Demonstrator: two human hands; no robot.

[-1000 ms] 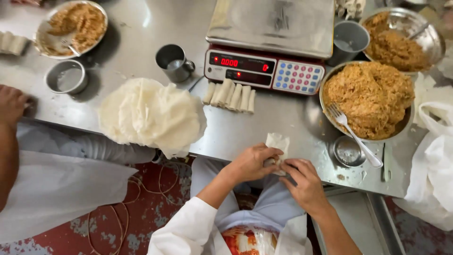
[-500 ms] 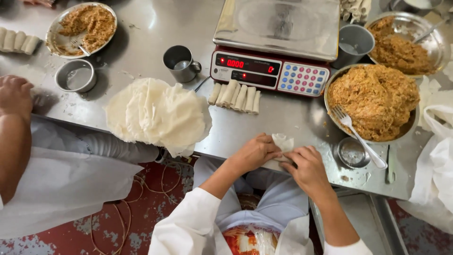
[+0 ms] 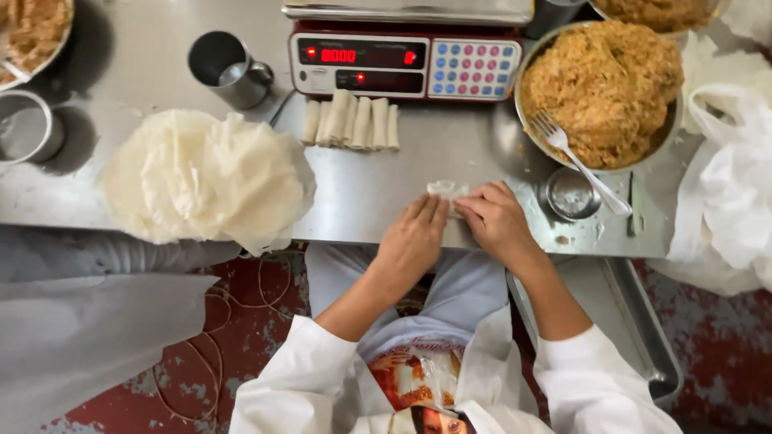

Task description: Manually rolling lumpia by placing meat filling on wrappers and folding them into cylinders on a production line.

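Observation:
My left hand (image 3: 412, 239) and my right hand (image 3: 496, 219) press side by side on a small piece of pale pastry wrapper (image 3: 446, 190) lying on the steel table (image 3: 386, 189) near its front edge. Only the wrapper's far end shows past my fingertips. Beyond it, several finished pale rolls (image 3: 351, 123) lie in a row in front of the red digital scale (image 3: 404, 66). A large steel bowl of brown shredded filling (image 3: 605, 88) with a fork (image 3: 577, 161) in it stands to the right of my right hand.
A heap of thin pastry sheets (image 3: 201, 174) lies to the left. A steel mug (image 3: 227, 69) and a small steel cup (image 3: 26, 126) stand behind it, a small round steel dish (image 3: 569, 193) by the fork. White plastic bags (image 3: 730, 185) are at the right; a steel tray (image 3: 639, 321) sits below the table edge.
My hands have lowered the wrapper from in front of the table edge onto the table top and now press it flat. The view has moved closer to the table.

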